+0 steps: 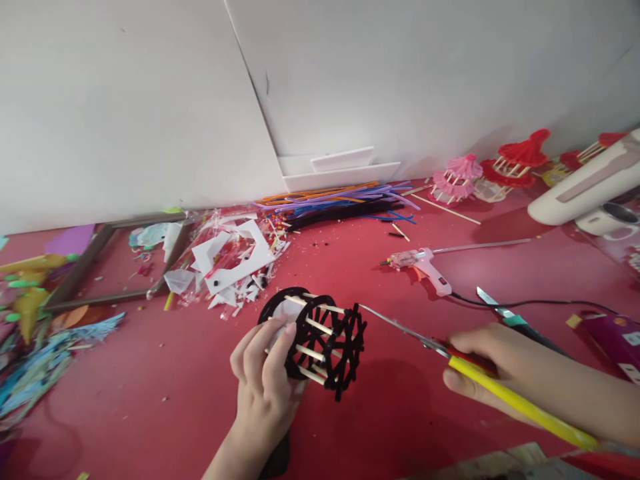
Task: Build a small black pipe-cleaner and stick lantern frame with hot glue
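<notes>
My left hand [265, 373] is closed around the base of a small lantern-shaped frame [325, 340]. Pale wooden sticks form its bars, with fuzzy black pipe cleaner wound around them and criss-crossed over the end facing right. A white disc shows at its base, partly behind my fingers. To the right, my right hand [480, 363] grips scissors [405, 330] with a thin metal blade, and red and yellow parts show at the grip. The blade tip points left, close to the crossed black ends; I cannot tell whether it touches them.
A pink glue gun [427, 267] with its cord lies behind my right hand, near a utility knife [500, 310]. Pipe cleaners [340, 203] are heaped at the wall. White scraps [240, 257] and a brown frame [110, 297] lie left. Small pink [457, 177] and red [520, 160] models stand back right.
</notes>
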The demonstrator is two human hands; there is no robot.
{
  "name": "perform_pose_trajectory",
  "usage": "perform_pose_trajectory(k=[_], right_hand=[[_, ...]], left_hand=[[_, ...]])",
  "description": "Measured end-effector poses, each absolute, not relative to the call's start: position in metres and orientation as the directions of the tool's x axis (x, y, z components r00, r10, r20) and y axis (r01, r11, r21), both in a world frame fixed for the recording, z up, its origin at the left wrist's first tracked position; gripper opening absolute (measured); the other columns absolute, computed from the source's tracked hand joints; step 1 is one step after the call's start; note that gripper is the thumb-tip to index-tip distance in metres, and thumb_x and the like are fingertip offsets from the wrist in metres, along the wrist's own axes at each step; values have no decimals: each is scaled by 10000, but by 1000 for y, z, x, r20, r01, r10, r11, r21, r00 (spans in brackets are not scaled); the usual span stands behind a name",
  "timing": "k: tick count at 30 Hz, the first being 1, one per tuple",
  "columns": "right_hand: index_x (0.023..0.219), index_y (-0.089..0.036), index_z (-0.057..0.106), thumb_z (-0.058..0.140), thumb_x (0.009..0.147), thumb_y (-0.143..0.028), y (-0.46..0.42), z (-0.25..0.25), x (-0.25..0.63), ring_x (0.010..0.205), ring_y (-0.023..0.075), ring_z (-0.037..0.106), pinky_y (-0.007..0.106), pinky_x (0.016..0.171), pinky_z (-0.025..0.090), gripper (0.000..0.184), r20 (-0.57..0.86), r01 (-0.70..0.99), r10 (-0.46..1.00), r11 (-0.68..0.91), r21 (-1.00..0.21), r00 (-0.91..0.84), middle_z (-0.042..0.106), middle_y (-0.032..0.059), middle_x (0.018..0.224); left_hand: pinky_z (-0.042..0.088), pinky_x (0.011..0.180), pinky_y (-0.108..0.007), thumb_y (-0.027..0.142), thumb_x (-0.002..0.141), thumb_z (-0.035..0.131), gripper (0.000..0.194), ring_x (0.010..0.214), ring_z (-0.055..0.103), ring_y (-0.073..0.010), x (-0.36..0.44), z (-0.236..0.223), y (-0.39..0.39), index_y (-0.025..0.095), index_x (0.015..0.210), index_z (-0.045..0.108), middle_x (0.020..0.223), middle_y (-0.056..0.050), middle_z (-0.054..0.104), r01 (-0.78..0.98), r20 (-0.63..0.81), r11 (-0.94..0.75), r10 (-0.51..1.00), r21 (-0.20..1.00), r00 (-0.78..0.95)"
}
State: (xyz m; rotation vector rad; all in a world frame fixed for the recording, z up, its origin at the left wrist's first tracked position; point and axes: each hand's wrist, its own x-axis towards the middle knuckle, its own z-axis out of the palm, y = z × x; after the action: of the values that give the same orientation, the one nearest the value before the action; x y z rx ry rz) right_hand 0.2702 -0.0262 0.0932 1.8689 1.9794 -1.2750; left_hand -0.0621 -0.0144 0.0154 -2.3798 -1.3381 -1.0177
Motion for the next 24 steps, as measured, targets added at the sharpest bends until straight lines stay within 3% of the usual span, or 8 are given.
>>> perform_pose_trajectory(k=[6,14,19,24], right_hand=[[641,-203,355,481,853,-769,-30,88,269,559,91,249,280,528,142,617,-646,830,715,-171,-531,-266,262,-57,610],[642,-197,346,488,828,-818,-30,84,275,568,86,238,269,516,156,663,-645,752,693,-227,-619,-321,275,-59,613],[641,-192,371,504,821,-815,-30,82,277,562,82,242,264,514,150,662,-633,764,708,-208,-611,-314,307,-57,603],[655,-191,379,562,833,-760,-29,86,273,568,79,241,263,520,138,624,-658,772,685,-220,-596,-312,277,-61,624]], left_hand=[[457,970,-446,163,871,690,744,1195,535,-319,-62,14,-17,199,1518,324,1287,-185,545,843,671,-532,653,77,351],[416,979,-465,248,956,579,679,1202,507,-339,-63,14,-17,146,1558,282,1291,-219,522,836,667,-543,650,71,365],[402,973,-455,182,887,668,789,1173,513,-347,-60,14,-16,125,1568,272,1267,-232,525,834,682,-550,627,45,377],[404,963,-450,201,906,642,725,1154,526,-358,-60,17,-14,76,1544,319,1240,-252,542,816,693,-578,591,8,412]])
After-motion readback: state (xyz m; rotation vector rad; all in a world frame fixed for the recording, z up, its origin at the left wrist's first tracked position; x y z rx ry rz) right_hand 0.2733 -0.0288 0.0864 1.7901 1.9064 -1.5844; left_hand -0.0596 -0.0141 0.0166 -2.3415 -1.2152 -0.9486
